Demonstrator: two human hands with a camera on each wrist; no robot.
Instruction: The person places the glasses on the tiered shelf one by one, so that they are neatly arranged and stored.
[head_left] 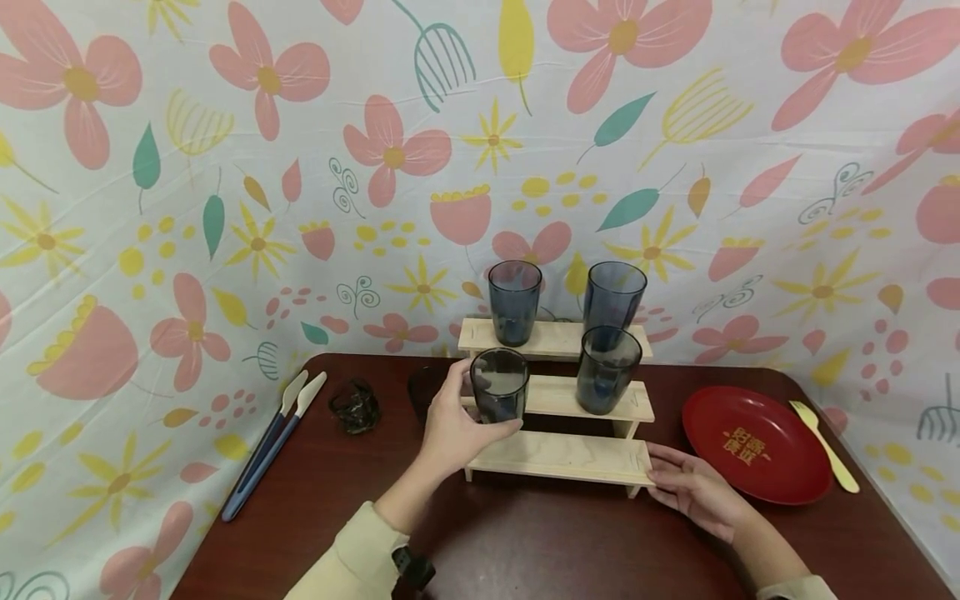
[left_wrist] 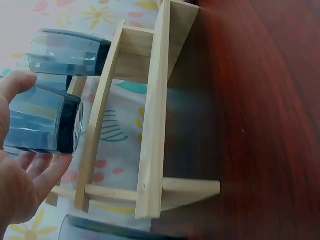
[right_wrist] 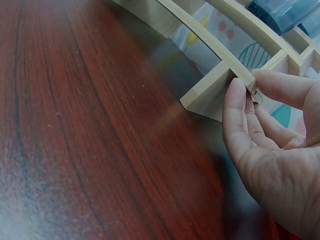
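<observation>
- Left hand (head_left: 459,421): fingers and thumb wrapped round a tinted glass (head_left: 500,392), held upright at the left end of the middle step; contact with the board cannot be told.
- Right hand (head_left: 693,492): thumb and fingers pinching the right end of the near, lowest step.
- Wooden stand (head_left: 558,457): three steps, rising toward the far side of the counter (head_left: 540,533).
- Far step: left glass (head_left: 514,308) and right glass (head_left: 615,296), both upright.
- Middle step, right: one upright glass (head_left: 606,375).
- Left of stand: dark glass (head_left: 422,393), partly hidden; small dark object (head_left: 355,407), kind unclear.
- Far left: two blue-handled knives (head_left: 276,448), side by side.
- Right: red plate (head_left: 795,454), gold characters; yellow fork (head_left: 828,448) just beside it.
</observation>
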